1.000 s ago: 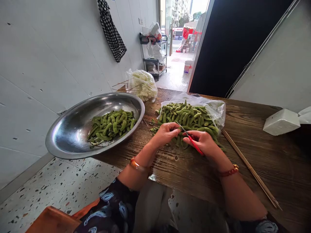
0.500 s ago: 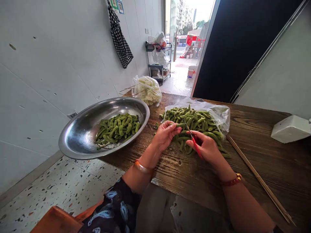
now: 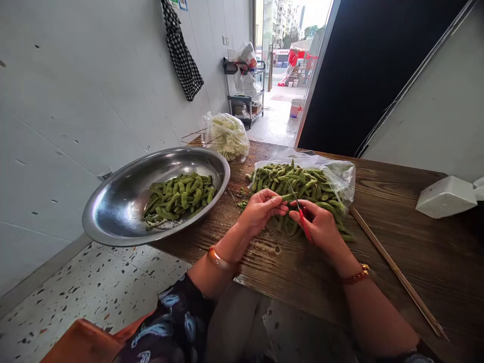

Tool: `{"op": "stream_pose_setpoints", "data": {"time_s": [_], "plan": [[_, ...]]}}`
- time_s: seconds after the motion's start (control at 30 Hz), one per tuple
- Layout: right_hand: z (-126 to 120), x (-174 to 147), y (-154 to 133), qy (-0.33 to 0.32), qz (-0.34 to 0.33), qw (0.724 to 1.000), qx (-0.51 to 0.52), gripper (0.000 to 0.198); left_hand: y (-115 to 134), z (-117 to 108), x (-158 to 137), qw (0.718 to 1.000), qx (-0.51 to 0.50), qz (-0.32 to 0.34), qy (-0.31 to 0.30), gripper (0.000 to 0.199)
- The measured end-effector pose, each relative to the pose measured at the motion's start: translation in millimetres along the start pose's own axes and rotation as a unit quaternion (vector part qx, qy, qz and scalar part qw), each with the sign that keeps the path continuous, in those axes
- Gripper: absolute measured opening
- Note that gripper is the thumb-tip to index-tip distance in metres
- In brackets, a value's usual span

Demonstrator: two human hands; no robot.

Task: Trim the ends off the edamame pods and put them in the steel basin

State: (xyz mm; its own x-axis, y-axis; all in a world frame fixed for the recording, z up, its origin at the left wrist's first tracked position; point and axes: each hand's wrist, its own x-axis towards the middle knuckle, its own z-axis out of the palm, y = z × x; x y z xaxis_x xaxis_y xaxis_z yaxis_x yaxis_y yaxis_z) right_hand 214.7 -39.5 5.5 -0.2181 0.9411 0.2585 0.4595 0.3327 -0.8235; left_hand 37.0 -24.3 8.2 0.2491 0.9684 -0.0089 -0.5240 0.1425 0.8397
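Pinched between the fingers of my left hand [image 3: 262,207] is a green edamame pod [image 3: 288,197], its tip pointing right. My right hand [image 3: 319,222] grips red-handled scissors [image 3: 303,221], with the blades at the pod's free end. Behind both hands a heap of edamame pods [image 3: 310,185] spreads over a clear plastic bag [image 3: 342,174] on the wooden table. To the left, a wide metal bowl [image 3: 113,201] contains more pods [image 3: 180,195]. Small green trimmings [image 3: 242,204] lie between bowl and heap.
A bag of pale vegetable pieces [image 3: 227,136] stands at the table's far left, with thin sticks beside it. Long wooden skewers [image 3: 397,272] lie on the table [image 3: 381,201] at right, near a white box [image 3: 446,197]. A cart [image 3: 245,93] stands by the doorway.
My left hand has shifted slightly right and lower with the pod, closer to my right hand. The scissor blades look more upright. The whole view has tilted slightly.
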Motion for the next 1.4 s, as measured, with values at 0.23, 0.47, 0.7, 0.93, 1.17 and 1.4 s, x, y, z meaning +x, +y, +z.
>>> {"op": "stream_pose_setpoints", "data": {"time_s": [0.23, 0.47, 0.7, 0.93, 1.17, 1.4], "plan": [[3, 0, 8, -0.011, -0.003, 1.000, -0.012, 0.046, 0, -3, 3, 0.998, 0.040, 0.029, 0.049, 0.032], [4, -1, 5, -0.049, -0.008, 0.998, -0.038, 0.042, -2, -8, 9, 0.989, 0.074, 0.073, 0.101, 0.031], [-12, 5, 9, 0.092, 0.060, 0.989, 0.094, 0.053, 1, -12, 12, 0.973, 0.176, 0.089, 0.120, 0.015], [-16, 6, 11, 0.127, 0.079, 0.975, 0.166, 0.053, -16, -6, 6, 0.765, 0.624, 0.154, 0.035, 0.006], [-11, 6, 11, 0.086, 0.038, 0.991, 0.098, 0.051, -12, -7, 6, 0.804, 0.570, 0.161, 0.053, 0.007], [-9, 4, 9, 0.024, 0.008, 1.000, 0.010, 0.054, -5, -5, 7, 0.958, 0.257, 0.089, 0.091, 0.024]]}}
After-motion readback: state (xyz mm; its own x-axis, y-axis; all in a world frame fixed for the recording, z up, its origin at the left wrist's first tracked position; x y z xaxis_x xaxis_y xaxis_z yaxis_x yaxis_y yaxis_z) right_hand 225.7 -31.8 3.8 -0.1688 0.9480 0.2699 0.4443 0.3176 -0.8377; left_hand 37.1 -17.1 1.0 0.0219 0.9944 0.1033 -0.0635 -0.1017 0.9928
